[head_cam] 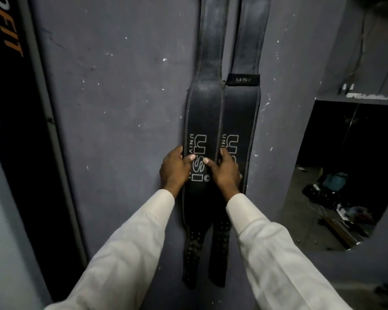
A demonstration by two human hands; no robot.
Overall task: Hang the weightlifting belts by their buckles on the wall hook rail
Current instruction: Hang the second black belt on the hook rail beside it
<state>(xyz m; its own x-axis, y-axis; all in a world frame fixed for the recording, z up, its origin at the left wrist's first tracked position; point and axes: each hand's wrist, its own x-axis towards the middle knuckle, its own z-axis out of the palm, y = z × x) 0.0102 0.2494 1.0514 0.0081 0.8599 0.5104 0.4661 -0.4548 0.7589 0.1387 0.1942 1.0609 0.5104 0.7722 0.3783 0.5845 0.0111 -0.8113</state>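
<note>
Dim scuffed grey wall (pixel 121 90), dark panel (pixel 11 97) with orange lettering at left

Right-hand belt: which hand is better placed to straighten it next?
Right, probably. The right hand lies over the right-hand belt's inner edge; the left hand grips the left belt's far edge.

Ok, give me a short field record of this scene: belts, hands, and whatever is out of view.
belts: left belt and right belt, black, hanging side by side against the wall
left hand: grips left belt's left edge, thumb on its front
right hand: grips left belt's right edge, overlapping right belt
buckles, hook rail: above the frame, not visible
</note>
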